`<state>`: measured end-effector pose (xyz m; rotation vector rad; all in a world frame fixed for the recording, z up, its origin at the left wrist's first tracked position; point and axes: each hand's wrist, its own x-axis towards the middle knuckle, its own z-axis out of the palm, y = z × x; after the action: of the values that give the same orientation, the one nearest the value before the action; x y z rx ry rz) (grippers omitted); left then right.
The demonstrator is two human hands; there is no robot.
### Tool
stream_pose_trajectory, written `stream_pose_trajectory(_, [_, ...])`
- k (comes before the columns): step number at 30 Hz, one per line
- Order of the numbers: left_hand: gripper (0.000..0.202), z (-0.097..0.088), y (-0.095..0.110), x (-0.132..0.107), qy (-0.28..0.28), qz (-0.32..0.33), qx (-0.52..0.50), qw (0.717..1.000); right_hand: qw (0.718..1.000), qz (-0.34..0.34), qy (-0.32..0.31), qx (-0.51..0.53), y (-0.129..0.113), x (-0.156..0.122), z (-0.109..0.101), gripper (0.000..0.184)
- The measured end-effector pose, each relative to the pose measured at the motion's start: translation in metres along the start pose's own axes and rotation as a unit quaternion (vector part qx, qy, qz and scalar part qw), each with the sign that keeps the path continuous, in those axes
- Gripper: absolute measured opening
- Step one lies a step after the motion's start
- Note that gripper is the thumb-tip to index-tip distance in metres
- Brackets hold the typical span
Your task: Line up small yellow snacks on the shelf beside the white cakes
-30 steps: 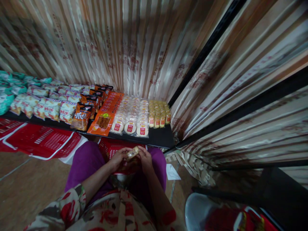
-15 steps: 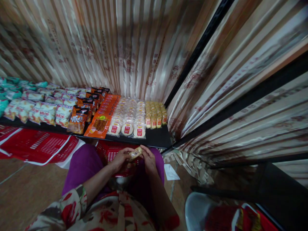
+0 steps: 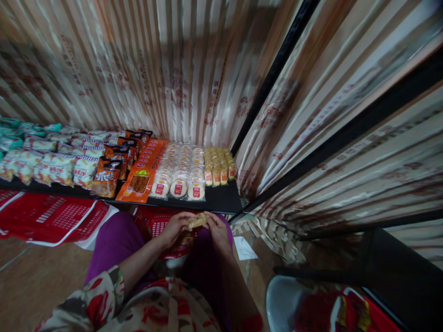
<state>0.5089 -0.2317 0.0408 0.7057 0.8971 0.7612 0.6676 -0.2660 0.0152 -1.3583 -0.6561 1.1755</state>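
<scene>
Between my two hands is a small yellowish wrapped snack (image 3: 197, 222), held level above my lap. My left hand (image 3: 176, 227) pinches its left end, and my right hand (image 3: 216, 228) grips the right end. Below them, between my knees, a red basket (image 3: 162, 224) is partly hidden by my hands and forearms. Just beyond, on the black shelf (image 3: 221, 204), rows of similar small yellow snack packs (image 3: 220, 166) stand at the right end. Beside these are clear-wrapped round white crackers (image 3: 179, 186) with red labels.
Left along the shelf lie an orange flat packet (image 3: 140, 180), orange-black bags (image 3: 105, 177), white snack bags (image 3: 58, 168) and teal packs (image 3: 14, 138). Red baskets (image 3: 51, 216) sit below. A striped curtain (image 3: 155, 69) and black poles (image 3: 277, 78) bound the shelf. A pale stool (image 3: 282, 299) stands right.
The yellow snack has turned from slanted to nearly level between my hands. The view has shifted slightly, with the shelf goods a little further left.
</scene>
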Motion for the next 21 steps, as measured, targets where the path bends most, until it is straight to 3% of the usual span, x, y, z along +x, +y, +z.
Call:
stream_pose_trajectory(13, [0.033, 0.013, 0.019, 0.001, -0.048, 0.0, 0.002, 0.999, 0.999, 0.001, 0.021, -0.041, 0.005, 0.007, -0.013, 0.029])
stream_pose_trajectory(21, [0.037, 0.023, 0.024, 0.009, -0.087, -0.009, -0.015, 0.996, 0.999, 0.023, 0.018, 0.012, 0.007, 0.011, -0.016, 0.032])
